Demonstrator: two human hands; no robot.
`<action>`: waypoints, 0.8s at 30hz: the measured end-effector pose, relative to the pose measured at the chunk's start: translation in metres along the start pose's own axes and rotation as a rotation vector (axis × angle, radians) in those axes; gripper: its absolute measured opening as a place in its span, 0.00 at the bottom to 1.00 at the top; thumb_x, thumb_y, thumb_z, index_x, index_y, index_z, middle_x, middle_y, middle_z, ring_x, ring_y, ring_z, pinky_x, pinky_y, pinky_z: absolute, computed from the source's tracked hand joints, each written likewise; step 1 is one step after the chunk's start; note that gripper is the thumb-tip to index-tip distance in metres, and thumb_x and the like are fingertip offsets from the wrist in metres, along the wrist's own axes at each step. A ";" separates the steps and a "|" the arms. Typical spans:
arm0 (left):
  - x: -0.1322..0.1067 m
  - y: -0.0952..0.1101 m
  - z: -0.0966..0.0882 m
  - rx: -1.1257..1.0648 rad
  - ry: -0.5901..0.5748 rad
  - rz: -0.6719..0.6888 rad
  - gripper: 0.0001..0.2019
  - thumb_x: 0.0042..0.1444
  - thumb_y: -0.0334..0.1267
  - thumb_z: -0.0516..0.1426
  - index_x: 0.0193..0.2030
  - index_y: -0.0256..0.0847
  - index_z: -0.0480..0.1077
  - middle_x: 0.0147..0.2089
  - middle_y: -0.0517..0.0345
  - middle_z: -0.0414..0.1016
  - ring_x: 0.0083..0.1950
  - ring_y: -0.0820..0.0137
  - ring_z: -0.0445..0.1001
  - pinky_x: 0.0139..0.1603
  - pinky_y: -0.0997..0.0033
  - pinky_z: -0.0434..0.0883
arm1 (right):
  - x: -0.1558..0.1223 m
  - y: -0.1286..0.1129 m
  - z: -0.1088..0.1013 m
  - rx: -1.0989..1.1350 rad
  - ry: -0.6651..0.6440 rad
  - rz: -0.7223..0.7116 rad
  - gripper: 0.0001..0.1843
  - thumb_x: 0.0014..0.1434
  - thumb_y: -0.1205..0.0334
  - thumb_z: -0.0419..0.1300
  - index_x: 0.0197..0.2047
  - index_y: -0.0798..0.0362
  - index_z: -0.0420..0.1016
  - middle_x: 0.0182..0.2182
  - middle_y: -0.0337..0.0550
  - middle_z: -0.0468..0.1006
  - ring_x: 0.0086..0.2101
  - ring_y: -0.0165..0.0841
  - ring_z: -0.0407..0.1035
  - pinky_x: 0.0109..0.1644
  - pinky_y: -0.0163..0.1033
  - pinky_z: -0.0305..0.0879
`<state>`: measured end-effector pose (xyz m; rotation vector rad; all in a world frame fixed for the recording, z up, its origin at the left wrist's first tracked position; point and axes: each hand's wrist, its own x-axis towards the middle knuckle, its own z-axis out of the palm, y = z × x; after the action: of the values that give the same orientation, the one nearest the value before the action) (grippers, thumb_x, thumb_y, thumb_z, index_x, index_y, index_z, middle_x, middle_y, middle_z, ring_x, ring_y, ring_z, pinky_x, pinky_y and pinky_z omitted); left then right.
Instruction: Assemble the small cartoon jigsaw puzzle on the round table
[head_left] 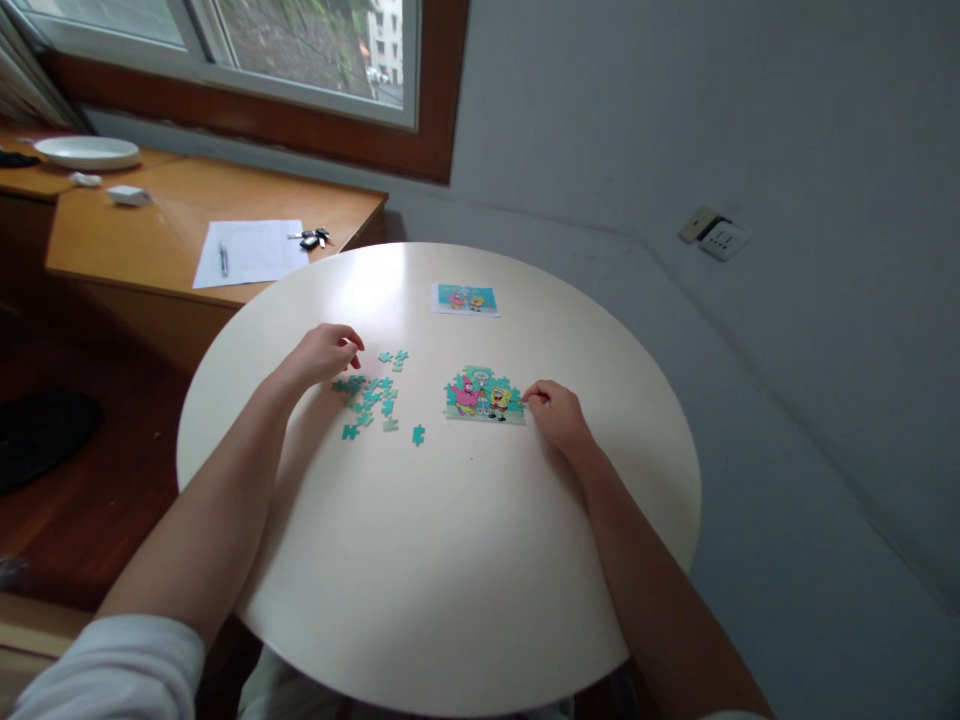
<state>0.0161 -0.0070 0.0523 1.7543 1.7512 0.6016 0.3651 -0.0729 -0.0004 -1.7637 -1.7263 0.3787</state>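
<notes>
Teal, pink and yellow, the part-built puzzle (484,397) has a ragged top edge. The right hand (556,412) is pinched at its right side, contents unclear; the left hand (324,355), fingers parted, hangs beside loose pieces (388,407). White round table (420,560); wooden desk (172,235), window (300,40) beyond.

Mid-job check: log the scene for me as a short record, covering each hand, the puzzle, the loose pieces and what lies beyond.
left hand: beside the loose pieces, fingers curled; whether it holds one is unclear
right hand: fingertips at the right edge of the joined puzzle section; grip unclear
joined section: three cartoon figures, uneven top edge
loose pieces: mostly clustered left of the section; one stray piece between them, nearer the wearer
printed picture: flat, beyond the section
desk: paper, pen, keys
</notes>
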 end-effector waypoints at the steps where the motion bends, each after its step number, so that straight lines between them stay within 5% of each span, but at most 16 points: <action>1: 0.000 -0.001 0.000 0.001 -0.003 0.009 0.13 0.42 0.34 0.51 0.32 0.37 0.74 0.28 0.51 0.78 0.28 0.67 0.74 0.21 0.75 0.65 | 0.000 0.000 0.000 0.003 0.003 -0.003 0.10 0.47 0.68 0.49 0.23 0.51 0.71 0.26 0.41 0.76 0.29 0.32 0.65 0.36 0.36 0.60; 24: 0.004 -0.005 0.004 -0.041 -0.014 0.111 0.10 0.45 0.32 0.50 0.31 0.38 0.71 0.26 0.54 0.76 0.26 0.69 0.73 0.26 0.72 0.67 | -0.001 -0.004 -0.002 0.004 -0.013 0.019 0.10 0.47 0.69 0.49 0.23 0.52 0.71 0.27 0.42 0.75 0.30 0.32 0.66 0.37 0.36 0.60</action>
<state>0.0152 -0.0039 0.0451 1.8321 1.6287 0.6662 0.3630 -0.0741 0.0030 -1.7797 -1.7184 0.4021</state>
